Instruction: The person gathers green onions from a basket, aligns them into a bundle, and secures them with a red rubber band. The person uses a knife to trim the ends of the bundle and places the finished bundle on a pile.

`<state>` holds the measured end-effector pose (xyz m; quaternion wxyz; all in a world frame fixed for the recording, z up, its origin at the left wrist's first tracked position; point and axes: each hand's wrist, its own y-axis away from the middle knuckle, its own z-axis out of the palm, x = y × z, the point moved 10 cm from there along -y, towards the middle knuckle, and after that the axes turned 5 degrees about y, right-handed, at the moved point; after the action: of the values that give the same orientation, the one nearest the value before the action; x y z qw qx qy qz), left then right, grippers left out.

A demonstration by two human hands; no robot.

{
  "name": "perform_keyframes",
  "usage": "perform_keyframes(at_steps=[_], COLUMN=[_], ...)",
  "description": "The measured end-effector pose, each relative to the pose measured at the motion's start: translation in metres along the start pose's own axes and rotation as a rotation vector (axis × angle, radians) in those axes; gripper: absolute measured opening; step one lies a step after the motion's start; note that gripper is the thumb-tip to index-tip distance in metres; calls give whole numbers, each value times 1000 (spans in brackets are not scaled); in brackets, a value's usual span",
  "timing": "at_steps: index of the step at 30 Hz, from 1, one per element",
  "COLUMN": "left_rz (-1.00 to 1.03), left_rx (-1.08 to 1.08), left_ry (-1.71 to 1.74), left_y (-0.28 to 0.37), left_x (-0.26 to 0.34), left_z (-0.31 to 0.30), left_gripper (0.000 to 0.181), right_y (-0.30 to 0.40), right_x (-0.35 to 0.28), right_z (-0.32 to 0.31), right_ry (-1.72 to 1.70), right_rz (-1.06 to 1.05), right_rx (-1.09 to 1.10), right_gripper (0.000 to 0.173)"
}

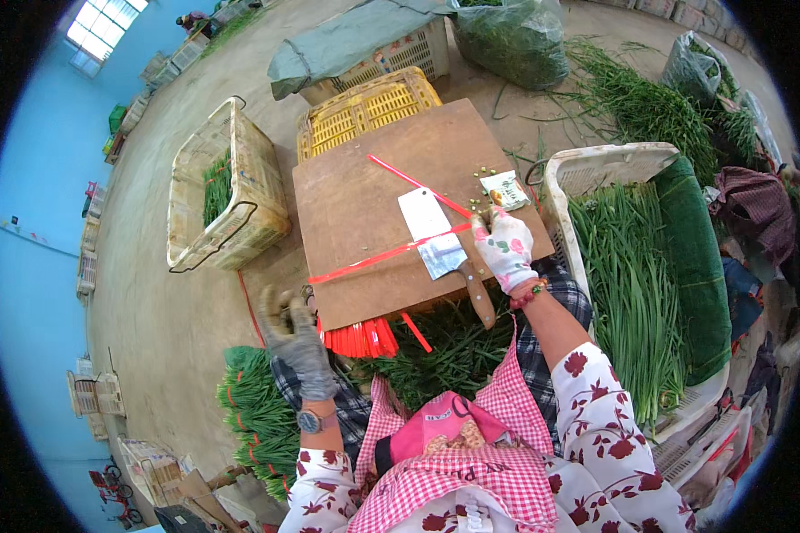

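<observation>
My right hand (505,245), in a white flowered glove, rests at the right side of a brown wooden board (347,220). Its fingers appear pinched on a red plastic strip (387,255), which runs leftward across the board. Another red length (413,181) slants up and left from the same fingers; whether both are one strip I cannot tell. Under the strip lies a cleaver (440,250) with a wooden handle. My left hand (300,343), grey-gloved and slightly blurred, hangs off the board's left corner, fingers apart, near a bundle of red strips (360,338).
Right of the board, a white crate (610,156) holds long green stalks (623,286). Tied green bunches (257,413) stand at lower left. Another crate (267,166) stands left, a yellow crate (373,110) behind. A small white packet (505,190) and cut green bits lie on the board.
</observation>
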<state>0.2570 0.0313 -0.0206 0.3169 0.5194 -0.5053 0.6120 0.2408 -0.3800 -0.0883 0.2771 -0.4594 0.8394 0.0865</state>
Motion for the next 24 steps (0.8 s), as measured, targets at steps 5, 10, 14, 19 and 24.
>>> perform_keyframes(at_steps=[5, 10, 14, 19, 24], left_rz=[632, 572, 536, 544, 576], left_rx=[-570, -671, -715, -720, -709], left_ry=[-763, -1108, -1199, -1174, -1167], left_y=[24, 27, 24, 24, 26], left_x=[-6, -93, -103, -101, -103], left_z=[118, 171, 169, 170, 173], left_gripper=[53, 62, 65, 67, 67], right_y=[-8, 15, 29, 19, 2], right_x=[-21, -40, -24, -11, -8], right_z=[16, 15, -22, 4, 19], right_ry=[38, -5, 215, 542, 484], right_rz=[-47, -182, -324, -347, -314], right_rx=[-3, -73, 195, 16, -16], right_gripper=[29, 21, 22, 20, 11])
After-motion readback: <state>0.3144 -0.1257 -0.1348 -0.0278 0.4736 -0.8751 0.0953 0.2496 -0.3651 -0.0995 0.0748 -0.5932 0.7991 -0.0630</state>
